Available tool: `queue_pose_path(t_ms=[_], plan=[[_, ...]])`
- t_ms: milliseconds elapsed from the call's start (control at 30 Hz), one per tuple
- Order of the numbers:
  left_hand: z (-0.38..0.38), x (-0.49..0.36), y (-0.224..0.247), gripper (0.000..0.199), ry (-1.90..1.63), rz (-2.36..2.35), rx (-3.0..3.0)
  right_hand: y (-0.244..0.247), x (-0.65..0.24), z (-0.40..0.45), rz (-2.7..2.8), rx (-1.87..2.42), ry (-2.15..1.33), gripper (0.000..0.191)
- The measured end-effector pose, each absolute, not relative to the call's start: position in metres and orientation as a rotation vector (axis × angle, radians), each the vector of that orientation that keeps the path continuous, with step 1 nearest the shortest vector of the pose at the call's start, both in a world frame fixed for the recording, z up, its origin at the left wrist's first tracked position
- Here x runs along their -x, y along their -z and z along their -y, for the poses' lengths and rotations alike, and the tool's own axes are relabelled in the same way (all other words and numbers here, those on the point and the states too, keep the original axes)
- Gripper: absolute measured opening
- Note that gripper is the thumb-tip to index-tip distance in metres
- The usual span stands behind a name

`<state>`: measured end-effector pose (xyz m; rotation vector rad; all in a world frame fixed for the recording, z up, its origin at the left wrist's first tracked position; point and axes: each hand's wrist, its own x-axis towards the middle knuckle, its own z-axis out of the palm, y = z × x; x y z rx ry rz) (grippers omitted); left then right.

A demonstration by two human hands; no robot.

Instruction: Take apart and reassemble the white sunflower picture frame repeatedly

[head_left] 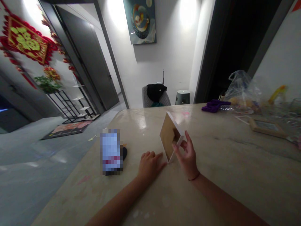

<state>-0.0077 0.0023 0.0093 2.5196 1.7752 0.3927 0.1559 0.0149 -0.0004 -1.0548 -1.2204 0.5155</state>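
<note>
Here's the near stretch of the table (225,188), and the left hand (150,164) is low over it, thumb and forefinger apart at the bottom corner of a white frame (166,138); whether they grip it, one cannot tell. The right hand (187,157) has it, fingers clamped on the side, thumb across the brown back! That frame is up on a corner, tilted, mid-table, well in from the left edge. Over by that left edge, a pixelated screen (110,150), a black object (124,153) just behind it. Out right, a wooden frame (267,127) lies flat; towards the far edge, a purple cloth (215,106) beside a clear plastic bag (242,89). Beyond that edge, a grey chair (145,97) carries a black garment (156,91), a stool (182,96) to its right.
</note>
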Motion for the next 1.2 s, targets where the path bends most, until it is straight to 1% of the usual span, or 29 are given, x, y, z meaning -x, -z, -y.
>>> queue_pose_path(t_ms=[33, 100, 167, 200, 267, 333, 400, 467, 600, 733, 800, 900, 1000, 1100, 1133, 1200], plan=[[-0.002, 0.007, -0.009, 0.038, -0.425, -1.742, -2.507, 0.001, -0.152, -0.010, 1.316, 1.073, -0.438, 0.075], [-0.003, 0.009, -0.008, 0.034, -0.582, -1.763, -2.350, 0.006, -0.149, -0.005, 1.551, 1.098, -0.256, 0.061], [-0.007, 0.016, -0.007, 0.033, -0.859, -1.823, -2.008, 0.011, -0.152, -0.005, 1.751, 1.115, -0.049, 0.048], [-0.009, 0.019, -0.007, 0.034, -1.050, -1.820, -1.793, 0.013, -0.154, -0.006, 1.832, 1.129, 0.051, 0.045], [-0.014, 0.025, -0.007, 0.041, -1.286, -1.628, -1.490, 0.015, -0.158, -0.010, 1.992, 1.182, 0.217, 0.044], [-0.018, 0.028, -0.008, 0.052, -1.369, -1.457, -1.229, 0.016, -0.159, -0.013, 2.142, 1.245, 0.312, 0.041], [-0.020, 0.029, -0.008, 0.057, -1.359, -1.380, -1.100, 0.015, -0.157, -0.014, 2.223, 1.301, 0.323, 0.037], [-0.022, 0.029, -0.006, 0.056, -1.322, -1.416, -1.121, 0.014, -0.156, -0.013, 2.250, 1.298, 0.251, 0.036], [-0.024, 0.031, 0.000, 0.063, -1.283, -1.564, -1.241, 0.016, -0.160, -0.016, 2.188, 1.224, 0.068, 0.042], [-0.025, 0.030, 0.004, 0.052, -1.172, -1.748, -1.505, 0.028, -0.173, -0.025, 1.961, 1.483, 0.101, 0.055], [-0.025, 0.029, 0.004, 0.048, -1.037, -1.931, -1.724, 0.033, -0.181, -0.030, 1.985, 1.514, 0.070, 0.059], [-0.022, 0.026, 0.003, 0.048, -0.767, -2.138, -1.981, 0.034, -0.190, -0.034, 2.026, 1.501, -0.007, 0.047], [-0.020, 0.028, 0.001, 0.066, -0.597, -2.104, -2.068, 0.025, -0.198, -0.034, 1.997, 1.508, -0.044, 0.033], [-0.018, 0.036, 0.000, 0.082, -0.537, -1.944, -2.183, 0.015, -0.205, -0.032, 2.016, 1.465, -0.107, 0.025], [-0.017, 0.038, 0.000, 0.082, -0.538, -1.903, -2.212, 0.013, -0.207, -0.031, 2.032, 1.444, -0.151, 0.023], [-0.015, 0.042, -0.002, 0.072, -0.567, -1.867, -2.242, 0.010, -0.211, -0.031, 2.061, 1.408, -0.266, 0.021]])
